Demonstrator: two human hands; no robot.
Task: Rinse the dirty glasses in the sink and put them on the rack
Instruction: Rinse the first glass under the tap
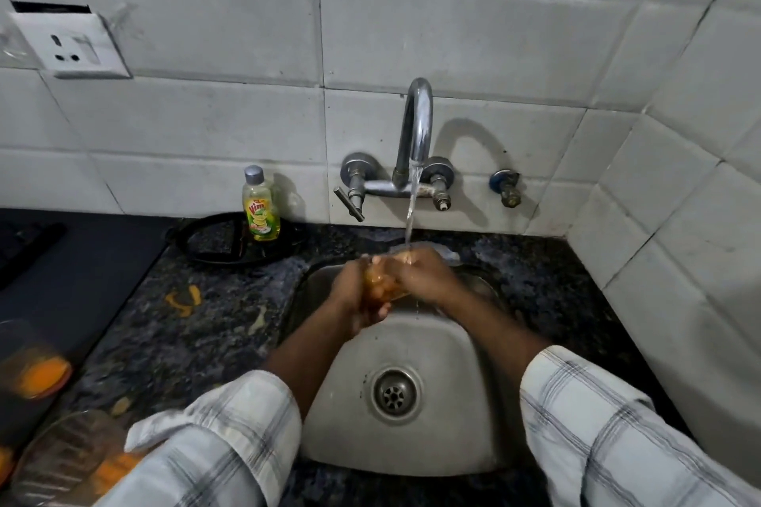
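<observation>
1. Here, centre of the frame, both hands closed their grip on one glass (pixel 381 284) over the sink (pixel 449 346); left hand (pixel 354 296) wrapped it from below-left, right hand (pixel 424 274) clasped its upper end under the stream (pixel 413 206).
2. Its long axis tilted up-right; clear, smooth, orange-smeared; the rack wasn't visible.
3. More stained glasses (pixel 37 362) stood lower left on the speckled counter (pixel 197 325).

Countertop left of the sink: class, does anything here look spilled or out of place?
Yes. Orange smears lie on the dark stone countertop left of the sink, like spilled residue. On the wall, the socket plate sits below a dark open gap, as if it had slipped or come loose.
</observation>
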